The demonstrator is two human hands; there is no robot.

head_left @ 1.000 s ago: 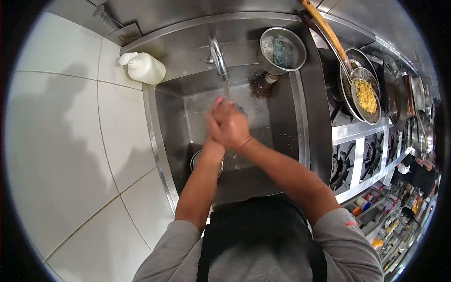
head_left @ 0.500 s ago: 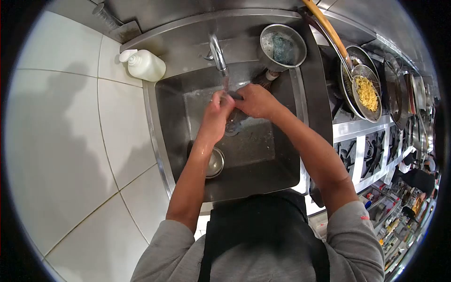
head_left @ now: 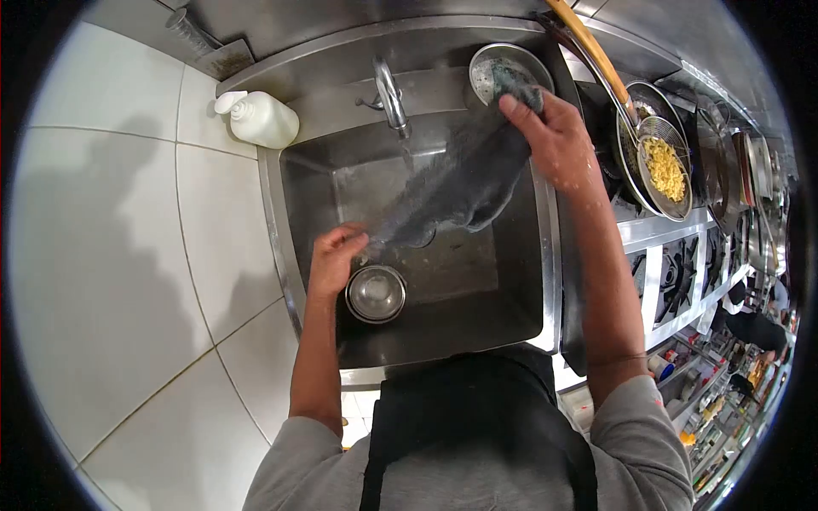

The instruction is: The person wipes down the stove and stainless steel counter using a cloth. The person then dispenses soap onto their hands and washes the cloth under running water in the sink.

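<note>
Two curled hands (head_left: 332, 262) (head_left: 562, 145) on cloth (head_left: 469, 183)

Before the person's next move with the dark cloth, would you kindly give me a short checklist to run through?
1. Right hand gripping the cloth: ok, at its upper end.
2. Left hand firmly holding the lower end: cannot tell, blurred there.
3. Tap off: not ok, water shows below it.
4. Bowl inside the sink: ok.
5. Cloth clear of the pot: cannot tell, they overlap in this view.
6. Pump bottle away from the cloth: ok, by the sink's far left corner.
</note>
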